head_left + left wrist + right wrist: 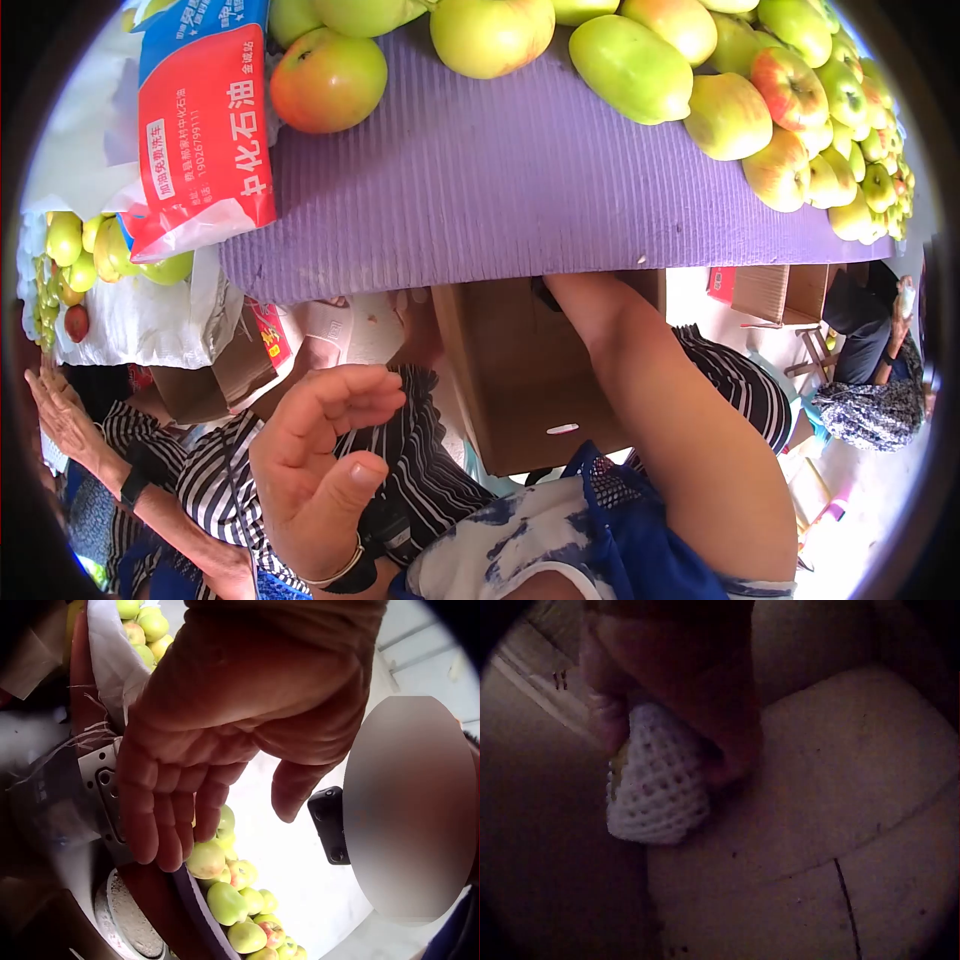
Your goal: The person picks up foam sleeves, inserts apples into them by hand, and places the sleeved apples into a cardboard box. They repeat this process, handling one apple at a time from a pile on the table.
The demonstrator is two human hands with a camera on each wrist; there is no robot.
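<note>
My right hand [686,675] grips a foam-netted fruit [660,787], held beneath my palm inside the box [530,390]; if my grip slips, it could knock the cardboard and bruise. My left hand [318,465] is empty, fingers loosely bent.

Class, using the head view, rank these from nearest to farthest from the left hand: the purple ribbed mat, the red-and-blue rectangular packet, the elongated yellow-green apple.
From the left hand, by nearest edges:
1. Purple ribbed mat: front edge, straight ahead.
2. Red-and-blue rectangular packet: ahead, to the left.
3. Elongated yellow-green apple: far side, right of centre.
</note>
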